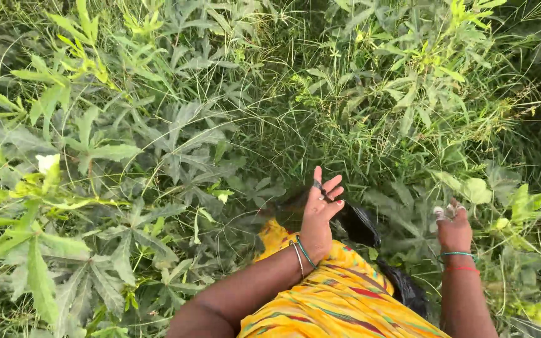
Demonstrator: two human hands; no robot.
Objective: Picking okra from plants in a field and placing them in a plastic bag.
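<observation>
My left hand (319,209) is raised over a black plastic bag (361,226) that hangs against my yellow patterned cloth (339,300). Its fingers are spread, a ring is on one finger and bangles are on the wrist. Nothing lies in its palm. My right hand (453,226) reaches into the leaves on the right. Its fingertips are pinched together on something small and pale that I cannot identify. Thin bangles circle that wrist too.
Dense green plants with large lobed leaves (158,163) surround me, mixed with tall grass (295,125). A pale flower bud (47,164) stands at the left. Leafy stems (521,206) crowd the right side near my right hand.
</observation>
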